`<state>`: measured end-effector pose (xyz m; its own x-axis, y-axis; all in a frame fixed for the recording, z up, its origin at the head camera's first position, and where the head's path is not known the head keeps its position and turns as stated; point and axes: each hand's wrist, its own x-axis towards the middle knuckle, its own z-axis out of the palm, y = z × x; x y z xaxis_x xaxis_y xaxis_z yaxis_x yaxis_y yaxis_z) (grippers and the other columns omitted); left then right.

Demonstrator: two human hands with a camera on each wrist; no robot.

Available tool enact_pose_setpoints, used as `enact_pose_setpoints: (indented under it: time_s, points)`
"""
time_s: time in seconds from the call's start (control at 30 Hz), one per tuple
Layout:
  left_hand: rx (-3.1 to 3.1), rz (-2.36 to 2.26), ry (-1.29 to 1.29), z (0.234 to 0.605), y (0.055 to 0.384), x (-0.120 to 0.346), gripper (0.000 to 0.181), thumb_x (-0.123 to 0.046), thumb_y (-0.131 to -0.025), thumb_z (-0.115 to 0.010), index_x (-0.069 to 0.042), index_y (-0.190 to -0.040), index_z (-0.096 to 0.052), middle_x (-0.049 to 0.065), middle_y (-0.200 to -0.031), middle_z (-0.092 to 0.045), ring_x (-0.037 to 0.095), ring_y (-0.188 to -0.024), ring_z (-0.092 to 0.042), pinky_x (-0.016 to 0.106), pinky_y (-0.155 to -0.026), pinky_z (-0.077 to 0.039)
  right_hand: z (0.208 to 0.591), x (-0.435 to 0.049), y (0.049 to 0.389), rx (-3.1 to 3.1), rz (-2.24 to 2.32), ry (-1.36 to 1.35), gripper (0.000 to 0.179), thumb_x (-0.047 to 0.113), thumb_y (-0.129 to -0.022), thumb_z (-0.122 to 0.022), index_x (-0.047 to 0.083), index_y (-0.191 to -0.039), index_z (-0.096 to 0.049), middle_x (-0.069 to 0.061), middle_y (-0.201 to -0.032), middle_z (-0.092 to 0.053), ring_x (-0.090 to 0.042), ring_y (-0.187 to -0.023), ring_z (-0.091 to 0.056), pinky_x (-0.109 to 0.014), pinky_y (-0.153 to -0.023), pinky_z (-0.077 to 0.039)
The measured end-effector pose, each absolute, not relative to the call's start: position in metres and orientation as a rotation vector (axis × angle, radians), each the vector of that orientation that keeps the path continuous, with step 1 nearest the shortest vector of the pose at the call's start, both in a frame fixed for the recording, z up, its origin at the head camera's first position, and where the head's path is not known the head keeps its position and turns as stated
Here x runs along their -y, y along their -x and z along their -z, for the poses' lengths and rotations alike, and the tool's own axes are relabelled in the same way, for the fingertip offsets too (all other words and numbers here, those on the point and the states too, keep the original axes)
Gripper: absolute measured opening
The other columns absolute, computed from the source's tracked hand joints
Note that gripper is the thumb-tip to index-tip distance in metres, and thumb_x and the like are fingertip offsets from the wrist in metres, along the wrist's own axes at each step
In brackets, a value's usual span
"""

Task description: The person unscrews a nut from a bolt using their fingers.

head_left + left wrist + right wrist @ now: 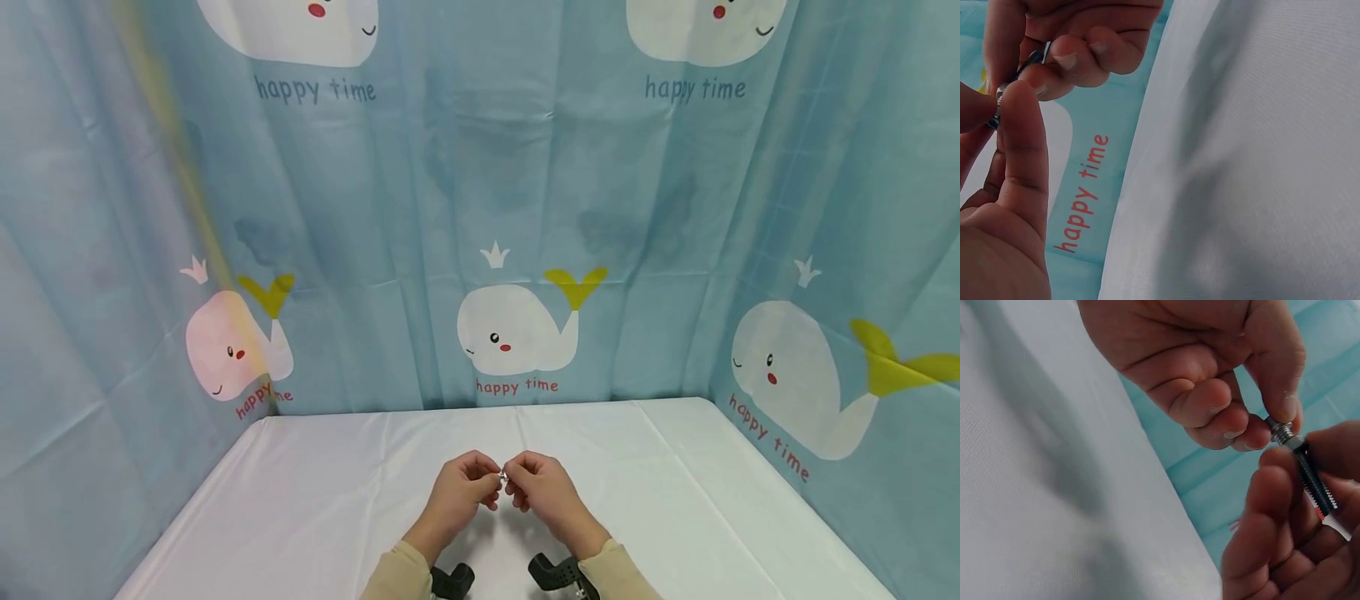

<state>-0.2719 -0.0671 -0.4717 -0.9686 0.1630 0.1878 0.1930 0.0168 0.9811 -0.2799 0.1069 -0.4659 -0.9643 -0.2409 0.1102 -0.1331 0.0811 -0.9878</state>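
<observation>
The person wears beige sleeves and black wrist mounts.

Bright head view, dimmer wrist views, soft-edged shadows across white tablecloth

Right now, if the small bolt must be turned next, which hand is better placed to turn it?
Probably the right hand: it pinches the bolt near the middle, and the dark threaded shaft projects beyond its grip. The left hand pinches the silver ridged end, so it seems better for steadying.
</observation>
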Motion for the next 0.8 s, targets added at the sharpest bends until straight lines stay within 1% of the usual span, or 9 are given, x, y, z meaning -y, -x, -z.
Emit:
enact_pose_setpoints:
  time_s: [0.1,0.2,0.3,0.37,0.43,0.5,0.6,0.67,0.8]
  points:
    - [2.22,2.158,0.386,0.4733,0.2723,0.0672,0.01,0.002,-0.088,-0.062,0.004,-0.097,-0.065,0.011,-0.08,-0.066,0.023,-0.066,-0.062,0.035,-0.061,-0.058,0.4665,-0.1071,0.2802,-2.239,2.064,0.424,0.015,0.013,-0.094,-0.065,0.0,-0.102,-0.067,-0.011,-0.093,-0.064,-0.021,-0.067,-0.06,-0.031,-0.057,-0.051]
    - [2.214,2.155,0.392,0.4722,0.2713,0.0672,0.009,0.002,-0.089,-0.062,0.004,-0.097,-0.065,0.011,-0.081,-0.066,0.024,-0.066,-0.063,0.035,-0.061,-0.058,0.4671,-0.1074,0.2808,-2.223,2.08,0.434,0.019,0.013,-0.093,-0.065,0.002,-0.107,-0.066,-0.011,-0.1,-0.064,-0.023,-0.071,-0.063,-0.032,-0.059,-0.053]
    - [2.221,2.156,0.391,0.47,0.2702,0.0671,0.01,0.001,-0.088,-0.063,0.002,-0.097,-0.065,0.011,-0.081,-0.067,0.023,-0.067,-0.063,0.034,-0.062,-0.058,0.468,-0.1072,0.2808,-2.211,2.06,0.419,0.023,0.025,-0.098,-0.063,0.003,-0.103,-0.067,-0.01,-0.09,-0.065,-0.021,-0.065,-0.06,-0.03,-0.057,-0.052]
    - [2.229,2.151,0.395,0.4687,0.2698,0.0666,0.009,0.0,-0.087,-0.063,0.0,-0.096,-0.066,0.011,-0.082,-0.067,0.021,-0.067,-0.063,0.034,-0.062,-0.058,0.4682,-0.107,0.2804,-2.212,2.047,0.416,0.027,0.029,-0.099,-0.063,0.002,-0.099,-0.067,-0.01,-0.082,-0.065,-0.019,-0.062,-0.057,-0.03,-0.056,-0.05]
    - [2.233,2.146,0.4,0.4699,0.2707,0.0663,0.009,0.0,-0.087,-0.063,0.0,-0.095,-0.066,0.011,-0.081,-0.067,0.02,-0.066,-0.062,0.034,-0.062,-0.058,0.468,-0.1069,0.2801,-2.22,2.041,0.415,0.022,0.023,-0.098,-0.064,0.002,-0.098,-0.067,-0.01,-0.082,-0.064,-0.019,-0.061,-0.056,-0.029,-0.055,-0.049]
    - [2.229,2.142,0.408,0.4715,0.2712,0.066,0.009,0.002,-0.087,-0.063,0.001,-0.095,-0.066,0.012,-0.08,-0.066,0.02,-0.066,-0.061,0.035,-0.061,-0.058,0.4683,-0.1073,0.2804,-2.22,2.057,0.427,0.016,0.015,-0.096,-0.064,0.0,-0.102,-0.067,-0.01,-0.089,-0.065,-0.021,-0.065,-0.058,-0.031,-0.057,-0.05]
    - [2.223,2.142,0.408,0.473,0.2719,0.0661,0.009,0.003,-0.087,-0.061,0.004,-0.096,-0.065,0.012,-0.08,-0.066,0.02,-0.065,-0.061,0.034,-0.06,-0.058,0.4684,-0.1084,0.2812,-2.215,2.078,0.421,0.02,0.011,-0.093,-0.065,-0.001,-0.109,-0.066,-0.011,-0.099,-0.064,-0.023,-0.07,-0.062,-0.032,-0.059,-0.052]
    - [2.224,2.145,0.399,0.4715,0.2712,0.0664,0.01,0.004,-0.088,-0.061,0.005,-0.097,-0.065,0.012,-0.081,-0.066,0.019,-0.065,-0.061,0.034,-0.06,-0.058,0.469,-0.1086,0.2818,-2.212,2.076,0.416,0.021,0.016,-0.095,-0.064,-0.001,-0.107,-0.066,-0.01,-0.096,-0.065,-0.022,-0.068,-0.062,-0.032,-0.058,-0.052]
    - [2.238,2.147,0.382,0.4687,0.2713,0.0666,0.01,0.002,-0.089,-0.062,0.006,-0.098,-0.065,0.012,-0.08,-0.066,0.019,-0.065,-0.062,0.033,-0.06,-0.058,0.4689,-0.1078,0.2815,-2.213,2.042,0.413,0.028,0.028,-0.098,-0.063,0.0,-0.098,-0.066,-0.009,-0.079,-0.064,-0.017,-0.06,-0.056,-0.029,-0.054,-0.05]
